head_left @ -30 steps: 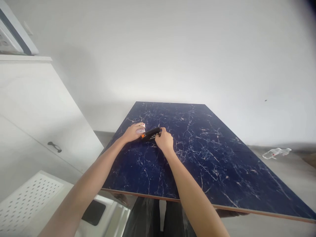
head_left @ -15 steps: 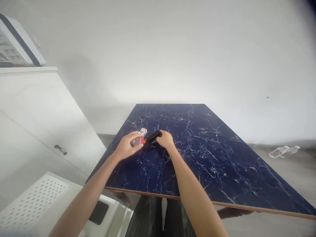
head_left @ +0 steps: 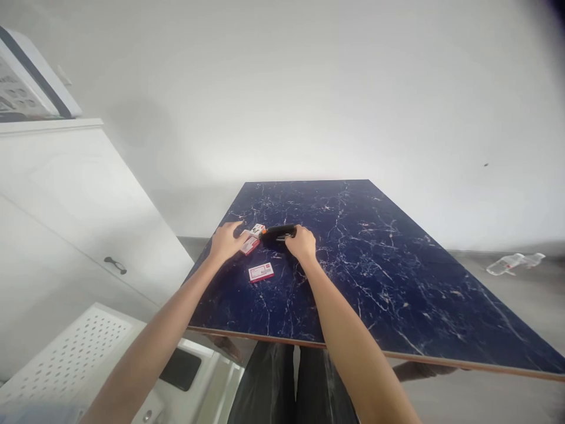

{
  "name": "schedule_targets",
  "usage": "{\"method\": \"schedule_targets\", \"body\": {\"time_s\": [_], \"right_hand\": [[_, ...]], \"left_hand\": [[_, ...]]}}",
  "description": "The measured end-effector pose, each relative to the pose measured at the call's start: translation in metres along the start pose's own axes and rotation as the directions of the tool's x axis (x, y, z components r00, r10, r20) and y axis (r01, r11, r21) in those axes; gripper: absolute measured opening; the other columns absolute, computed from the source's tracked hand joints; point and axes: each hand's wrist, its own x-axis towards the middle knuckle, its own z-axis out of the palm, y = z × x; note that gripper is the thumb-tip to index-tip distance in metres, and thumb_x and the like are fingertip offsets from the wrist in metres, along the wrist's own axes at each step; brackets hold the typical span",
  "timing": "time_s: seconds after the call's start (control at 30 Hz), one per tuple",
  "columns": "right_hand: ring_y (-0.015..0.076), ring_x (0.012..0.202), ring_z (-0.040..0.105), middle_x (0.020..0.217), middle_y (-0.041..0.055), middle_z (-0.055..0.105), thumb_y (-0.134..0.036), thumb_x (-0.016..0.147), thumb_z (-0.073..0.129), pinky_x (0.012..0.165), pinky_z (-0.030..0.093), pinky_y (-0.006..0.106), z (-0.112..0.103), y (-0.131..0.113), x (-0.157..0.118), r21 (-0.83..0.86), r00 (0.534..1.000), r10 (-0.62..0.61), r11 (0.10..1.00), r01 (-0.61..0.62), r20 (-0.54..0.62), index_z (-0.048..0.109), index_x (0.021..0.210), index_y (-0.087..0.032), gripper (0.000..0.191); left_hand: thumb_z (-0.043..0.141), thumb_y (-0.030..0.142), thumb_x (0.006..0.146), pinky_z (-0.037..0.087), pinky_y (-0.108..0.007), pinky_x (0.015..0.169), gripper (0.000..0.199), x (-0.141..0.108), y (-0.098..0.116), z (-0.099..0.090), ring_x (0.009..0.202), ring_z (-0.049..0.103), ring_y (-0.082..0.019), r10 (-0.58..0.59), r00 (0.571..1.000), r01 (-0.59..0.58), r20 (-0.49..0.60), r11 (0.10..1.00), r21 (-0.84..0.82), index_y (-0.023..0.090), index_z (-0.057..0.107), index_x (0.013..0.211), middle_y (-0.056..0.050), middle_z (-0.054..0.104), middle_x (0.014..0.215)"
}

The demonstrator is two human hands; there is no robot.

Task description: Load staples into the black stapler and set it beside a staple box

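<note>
A black stapler (head_left: pixel 278 231) with an orange end lies in the grasp of my right hand (head_left: pixel 303 242), whose fingers wrap its right end. My left hand (head_left: pixel 227 241) is open, its fingers and thumb apart. Its thumb is at the edge of a small red-and-white box (head_left: pixel 250 245); I cannot tell whether they touch. Just behind that, a white box with black and orange print (head_left: pixel 257 229) sits by the stapler's orange end. Nearer to me, another flat red-and-white box (head_left: pixel 261 272) with a printed label lies on the blue marbled table (head_left: pixel 371 282).
A white cabinet (head_left: pixel 66 194) with a dark handle stands on the left, a striped carton (head_left: pixel 33 76) on top. Below it is a white perforated surface (head_left: pixel 83 347). Clear plastic bottles (head_left: pixel 514 263) lie on the floor at right. A pale wall rises behind the table.
My left hand has moved left and opened, away from the stapler. The flat red-and-white box now shows on the table nearer to me. My right hand and the stapler have shifted slightly right and away.
</note>
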Motion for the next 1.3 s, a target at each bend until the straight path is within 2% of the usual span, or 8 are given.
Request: {"method": "schedule_targets", "body": {"time_s": [0.13, 0.33, 0.57, 0.7, 0.87, 1.0, 1.23, 1.3], "right_hand": [[0.0285, 0.097, 0.068, 0.1, 0.0131, 0.074, -0.019, 0.08, 0.058, 0.082, 0.051, 0.034, -0.001, 0.003, 0.002, 0.01, 1.0, 0.011, 1.0, -0.011, 0.022, 0.07, 0.1, -0.017, 0.023], [0.0263, 0.094, 0.068, 0.098, 0.0104, 0.075, -0.016, 0.075, 0.055, 0.08, 0.05, 0.031, -0.018, 0.021, 0.008, 0.0, 0.999, 0.044, 0.999, -0.044, -0.013, 0.071, 0.097, -0.019, 0.027], [0.02, 0.077, 0.064, 0.075, 0.0027, 0.069, -0.011, 0.07, 0.049, 0.071, 0.044, 0.026, -0.069, 0.083, 0.003, 0.035, 0.985, -0.135, 0.991, 0.132, 0.103, 0.065, 0.076, -0.02, 0.019], [0.0173, 0.07, 0.06, 0.069, -0.0014, 0.064, -0.016, 0.07, 0.051, 0.066, 0.042, 0.025, -0.091, 0.119, -0.006, 0.107, 0.955, -0.257, 0.964, 0.243, 0.146, 0.058, 0.071, -0.021, 0.009], [0.0177, 0.067, 0.058, 0.072, -0.0006, 0.064, -0.021, 0.072, 0.057, 0.062, 0.04, 0.027, -0.099, 0.126, -0.01, 0.104, 0.946, -0.291, 0.955, 0.279, 0.139, 0.057, 0.076, -0.021, 0.004], [0.0189, 0.071, 0.061, 0.081, 0.0017, 0.068, -0.024, 0.075, 0.065, 0.064, 0.045, 0.029, -0.096, 0.111, -0.014, 0.119, 0.933, -0.319, 0.946, 0.302, 0.165, 0.063, 0.087, -0.021, 0.013], [0.019, 0.09, 0.071, 0.101, 0.0027, 0.074, -0.016, 0.083, 0.063, 0.083, 0.057, 0.032, -0.075, 0.089, -0.033, 0.392, 0.902, -0.407, 0.861, 0.325, 0.145, 0.07, 0.107, -0.024, 0.026], [0.0186, 0.087, 0.071, 0.098, 0.0021, 0.074, -0.017, 0.083, 0.065, 0.082, 0.058, 0.033, -0.072, 0.085, -0.035, 0.381, 0.897, -0.408, 0.867, 0.322, 0.171, 0.07, 0.105, -0.024, 0.023]], "left_hand": [[0.056, 0.043, 0.094, 0.042, -0.044, 0.107, 0.048, 0.019, -0.001, 0.025, 0.121, 0.059, -0.031, 0.144, 0.97, -0.147, 0.196, 0.989, 0.0, 0.025, 0.063, 0.138, -0.007, 0.066, 0.136], [0.054, 0.043, 0.094, 0.048, -0.042, 0.093, 0.056, -0.011, 0.024, 0.032, 0.109, 0.063, -0.033, 0.215, 0.942, -0.211, 0.256, 0.977, -0.043, 0.025, 0.055, 0.147, -0.009, 0.07, 0.129], [0.052, 0.043, 0.096, 0.043, -0.047, 0.109, 0.06, -0.037, 0.094, 0.055, 0.137, 0.049, -0.035, 0.351, 0.908, -0.316, 0.227, 0.932, -0.178, 0.025, 0.045, 0.153, -0.011, 0.045, 0.157], [0.045, 0.047, 0.099, 0.052, -0.043, 0.096, 0.057, -0.031, 0.122, 0.062, 0.112, 0.066, -0.028, 0.455, 0.852, -0.394, 0.259, 0.883, -0.256, 0.029, 0.043, 0.154, -0.011, 0.038, 0.159], [0.037, 0.054, 0.102, 0.048, -0.047, 0.099, 0.055, -0.008, 0.091, 0.053, 0.121, 0.058, -0.033, 0.358, 0.87, -0.33, 0.339, 0.934, -0.138, 0.022, 0.058, 0.142, -0.014, 0.053, 0.144], [0.042, 0.048, 0.102, 0.04, -0.053, 0.105, 0.047, -0.004, 0.082, 0.046, 0.122, 0.053, -0.034, 0.333, 0.915, -0.316, 0.228, 0.943, -0.108, 0.021, 0.067, 0.131, -0.013, 0.063, 0.134], [0.053, 0.044, 0.097, 0.052, -0.042, 0.092, 0.039, 0.001, 0.089, 0.026, 0.104, 0.067, -0.025, 0.39, 0.84, -0.17, 0.377, 0.849, -0.5, 0.026, 0.068, 0.128, -0.008, 0.074, 0.118], [0.059, 0.048, 0.094, 0.054, -0.041, 0.088, 0.041, 0.01, 0.074, 0.021, 0.104, 0.068, -0.026, 0.426, 0.761, -0.122, 0.49, 0.835, -0.537, 0.028, 0.069, 0.128, -0.009, 0.073, 0.118]]}}
